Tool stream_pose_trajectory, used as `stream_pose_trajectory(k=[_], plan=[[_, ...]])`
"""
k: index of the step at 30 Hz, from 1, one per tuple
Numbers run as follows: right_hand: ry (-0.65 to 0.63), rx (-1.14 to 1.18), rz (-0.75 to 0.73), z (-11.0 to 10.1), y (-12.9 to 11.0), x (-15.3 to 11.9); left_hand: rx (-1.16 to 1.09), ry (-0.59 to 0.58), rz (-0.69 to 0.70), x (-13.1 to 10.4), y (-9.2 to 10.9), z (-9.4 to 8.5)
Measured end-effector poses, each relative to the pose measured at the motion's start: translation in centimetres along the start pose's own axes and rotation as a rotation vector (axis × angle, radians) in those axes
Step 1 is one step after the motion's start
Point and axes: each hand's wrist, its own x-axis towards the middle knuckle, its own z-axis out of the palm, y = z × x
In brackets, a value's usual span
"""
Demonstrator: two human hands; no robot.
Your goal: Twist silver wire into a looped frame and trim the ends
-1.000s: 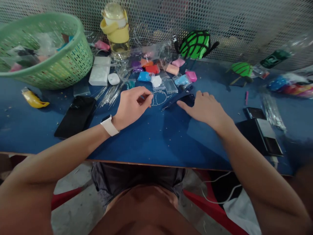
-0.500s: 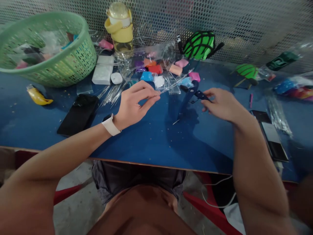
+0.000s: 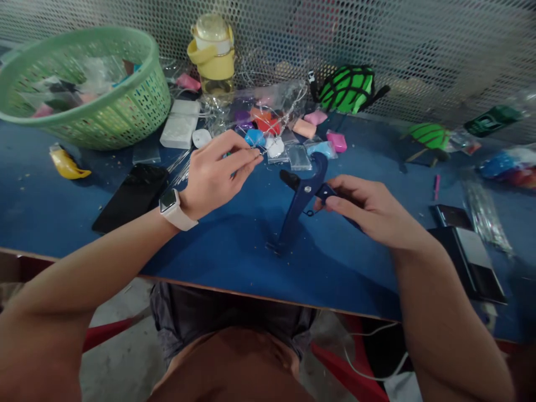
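My right hand [image 3: 360, 206] grips a dark blue hand tool [image 3: 298, 207] with a pivot screw and a curved end, tilted over the blue table. To its left, my left hand [image 3: 224, 170] pinches thin clear or silvery strands that run toward the upper right; their exact shape is hard to make out. Behind both hands lie small packets of coloured clay, among them a blue one [image 3: 254, 137], a white one [image 3: 274, 146] and a pink one [image 3: 336, 141]. The tool and my left fingertips are apart.
A green basket [image 3: 161, 100] holds bags at the left, beside a yellow bottle [image 3: 215, 64]. A black phone [image 3: 132, 196] lies near my left wrist. Green-and-black shapes [image 3: 347, 89] lean on the mesh panel. More phones [image 3: 473, 251] and wires [image 3: 488, 212] lie at right.
The blue tool has come left and nearer to me in my right hand, turning into fuller view. My left hand has moved slightly left, still pinched. The camera view has shifted a little.
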Motion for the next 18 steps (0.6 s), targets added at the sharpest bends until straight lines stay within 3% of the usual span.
stream_pose_trajectory(k=[4,10,12,15,18], plan=[[0.097,0.321,-0.121,2.3,1.0,0.3,0.092,-0.019,0.073,0.4,-0.5,-0.9],[-0.009,0.612,-0.07,7.0,1.3,0.4,-0.088,-0.039,-0.095,0.4,0.6,-0.8],[0.046,0.664,-0.057,7.9,0.8,0.4,-0.134,-0.071,-0.161,0.3,1.1,-0.6],[0.18,0.587,-0.068,7.0,0.4,0.3,-0.131,-0.15,-0.203,-0.1,1.3,-0.2],[0.233,0.211,-0.187,3.5,0.5,-0.1,-0.081,-0.343,-0.113,-0.8,0.9,0.0]])
